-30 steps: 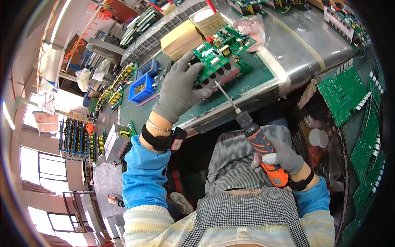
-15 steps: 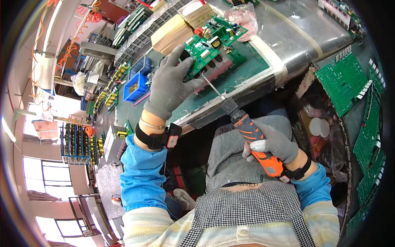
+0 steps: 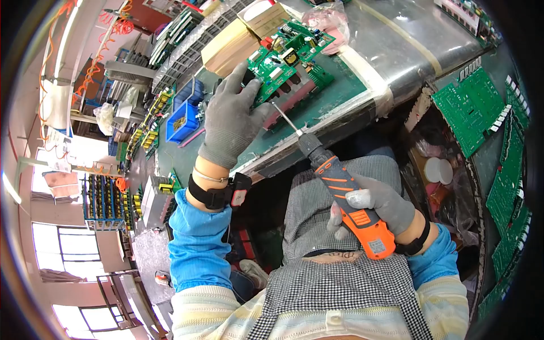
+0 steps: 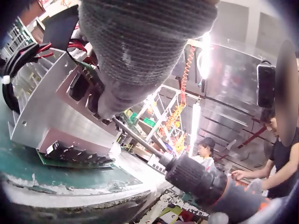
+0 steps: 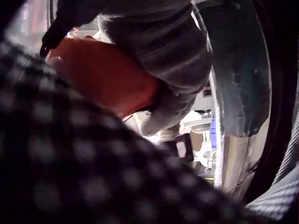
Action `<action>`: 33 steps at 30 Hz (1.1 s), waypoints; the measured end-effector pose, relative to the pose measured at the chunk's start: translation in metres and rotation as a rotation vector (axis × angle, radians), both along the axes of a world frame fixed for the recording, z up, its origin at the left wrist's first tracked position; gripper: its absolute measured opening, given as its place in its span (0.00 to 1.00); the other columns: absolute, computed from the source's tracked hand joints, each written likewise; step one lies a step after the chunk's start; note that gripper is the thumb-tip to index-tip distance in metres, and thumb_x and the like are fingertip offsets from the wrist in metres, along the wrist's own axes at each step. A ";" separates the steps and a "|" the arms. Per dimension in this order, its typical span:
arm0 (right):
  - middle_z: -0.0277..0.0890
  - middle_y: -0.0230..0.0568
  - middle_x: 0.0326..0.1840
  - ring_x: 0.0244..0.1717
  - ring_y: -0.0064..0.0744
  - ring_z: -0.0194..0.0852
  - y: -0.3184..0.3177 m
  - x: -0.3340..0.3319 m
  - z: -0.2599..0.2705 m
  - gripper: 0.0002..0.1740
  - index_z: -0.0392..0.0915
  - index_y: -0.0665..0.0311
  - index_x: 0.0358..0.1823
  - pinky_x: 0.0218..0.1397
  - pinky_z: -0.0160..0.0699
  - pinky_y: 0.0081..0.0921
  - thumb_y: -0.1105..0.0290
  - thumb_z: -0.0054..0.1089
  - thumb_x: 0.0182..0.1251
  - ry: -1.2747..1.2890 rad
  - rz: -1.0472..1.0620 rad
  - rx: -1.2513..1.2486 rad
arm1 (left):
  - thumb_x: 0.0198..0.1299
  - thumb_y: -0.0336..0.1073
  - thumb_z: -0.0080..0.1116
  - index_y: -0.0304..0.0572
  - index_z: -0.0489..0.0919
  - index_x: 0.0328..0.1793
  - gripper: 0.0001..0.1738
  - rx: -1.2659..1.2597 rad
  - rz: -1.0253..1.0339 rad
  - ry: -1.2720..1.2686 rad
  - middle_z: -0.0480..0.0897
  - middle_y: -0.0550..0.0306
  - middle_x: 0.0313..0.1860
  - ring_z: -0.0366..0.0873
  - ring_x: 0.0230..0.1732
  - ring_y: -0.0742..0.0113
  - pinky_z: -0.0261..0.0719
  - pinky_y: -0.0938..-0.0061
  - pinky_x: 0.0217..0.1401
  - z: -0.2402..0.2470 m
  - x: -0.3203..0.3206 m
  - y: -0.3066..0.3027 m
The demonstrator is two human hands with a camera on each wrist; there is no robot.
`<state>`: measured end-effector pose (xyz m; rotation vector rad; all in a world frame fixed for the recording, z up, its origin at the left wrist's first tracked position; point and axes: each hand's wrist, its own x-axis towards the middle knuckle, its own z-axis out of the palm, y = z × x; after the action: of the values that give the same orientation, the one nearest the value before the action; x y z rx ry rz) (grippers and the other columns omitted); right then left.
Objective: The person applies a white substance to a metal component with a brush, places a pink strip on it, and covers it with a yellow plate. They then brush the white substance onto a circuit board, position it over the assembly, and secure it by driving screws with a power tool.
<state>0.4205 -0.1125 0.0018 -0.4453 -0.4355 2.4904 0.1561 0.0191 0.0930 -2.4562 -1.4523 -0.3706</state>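
In the head view, a green circuit board (image 3: 269, 71) with a metal heat sink stands on the bench. My grey-gloved left hand (image 3: 231, 116) grips its left end, fingers over the top and thumb along the near side. My gloved right hand (image 3: 385, 204) holds an orange and black electric screwdriver (image 3: 334, 181) over my lap. Its thin bit (image 3: 288, 118) points up at the heat sink, with the tip close beside my left thumb. The left wrist view shows the heat sink (image 4: 39, 109) and the bit (image 4: 140, 138) right at its edge.
Blue bins (image 3: 182, 122), one holding small metal parts, sit left of the board. A cardboard box (image 3: 229, 48) stands behind it and pink plastic wrap (image 3: 334, 31) lies at its far right. More green boards (image 3: 470, 110) lean on the right. Other people appear in the left wrist view.
The screwdriver has swung left, its bit tip shifting along the heat sink toward my left thumb. My left hand keeps its place on the board while the whole head view has shifted slightly.
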 end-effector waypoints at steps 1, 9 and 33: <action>0.79 0.48 0.44 0.46 0.39 0.83 -0.002 -0.001 0.007 0.31 0.62 0.69 0.67 0.47 0.91 0.37 0.64 0.61 0.67 -0.009 -0.009 -0.017 | 0.51 0.35 0.71 0.39 0.82 0.58 0.26 0.009 -0.005 0.003 0.72 0.45 0.72 0.75 0.65 0.48 0.76 0.64 0.65 -0.001 0.000 0.000; 0.80 0.49 0.42 0.45 0.46 0.84 -0.002 -0.006 0.026 0.29 0.65 0.68 0.62 0.43 0.92 0.38 0.58 0.60 0.67 -0.160 0.014 0.079 | 0.52 0.34 0.69 0.40 0.82 0.59 0.25 0.036 -0.018 0.000 0.72 0.46 0.72 0.75 0.65 0.48 0.76 0.63 0.65 -0.005 -0.003 0.001; 0.79 0.54 0.40 0.38 0.50 0.82 0.008 -0.010 0.053 0.33 0.62 0.66 0.67 0.40 0.87 0.44 0.63 0.61 0.63 -0.091 0.081 -0.200 | 0.49 0.34 0.68 0.37 0.81 0.54 0.23 0.063 -0.040 -0.024 0.74 0.45 0.66 0.75 0.61 0.46 0.75 0.56 0.63 -0.011 -0.007 0.009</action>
<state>0.4110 -0.1042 0.0551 -0.6339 -0.2442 2.6110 0.1492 0.0282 0.0819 -2.4421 -1.3816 -0.4489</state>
